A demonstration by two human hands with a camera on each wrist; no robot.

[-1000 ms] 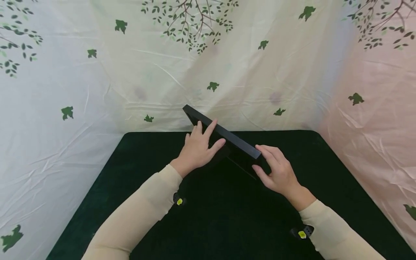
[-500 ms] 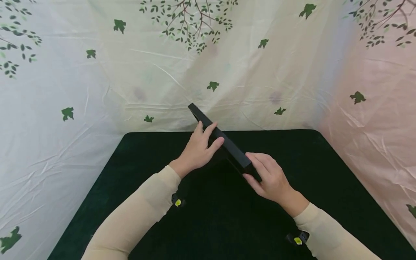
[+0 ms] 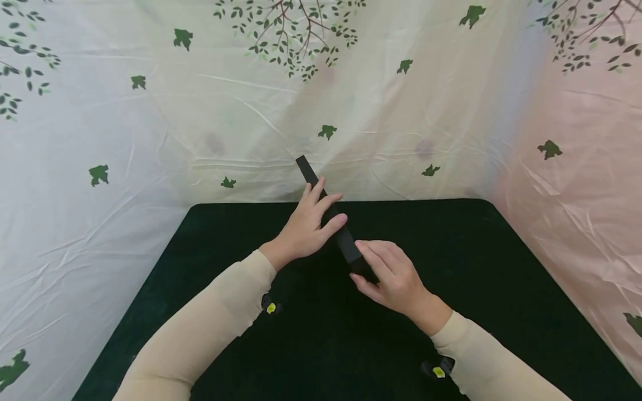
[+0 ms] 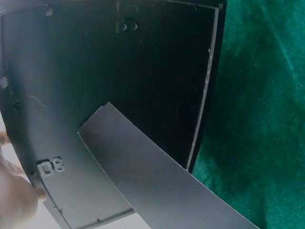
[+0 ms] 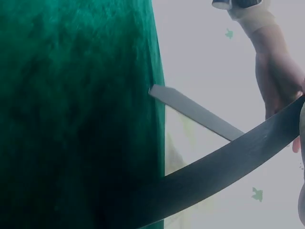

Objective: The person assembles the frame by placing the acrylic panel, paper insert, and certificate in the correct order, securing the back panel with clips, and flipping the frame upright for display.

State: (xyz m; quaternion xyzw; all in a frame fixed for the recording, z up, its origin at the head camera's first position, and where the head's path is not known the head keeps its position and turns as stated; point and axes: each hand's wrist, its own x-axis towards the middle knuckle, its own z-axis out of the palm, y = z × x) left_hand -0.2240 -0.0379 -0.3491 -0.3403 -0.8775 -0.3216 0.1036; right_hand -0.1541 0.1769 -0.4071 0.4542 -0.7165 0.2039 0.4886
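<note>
A black picture frame stands on edge at a slant, its thick top edge toward the head camera. My right hand grips its near end, thumb on one side and fingers on the other. My left hand touches the top edge farther along, with fingers spread and nearly straight. In the left wrist view the back panel shows raised hanger fittings and an easel leg slanting away from it. That leg also sticks out beyond the frame's edge in the right wrist view. The frame's front is hidden.
A dark green cloth covers the table beneath the frame. Behind and beside it hang pale curtains printed with leaves and branches. Each sleeve carries a small wrist camera, the left one and the right one.
The frame has turned so its near end swung left and toward me, with my right hand moving along on it. My left hand has stayed nearly in place, its fingers shifting on the edge.
</note>
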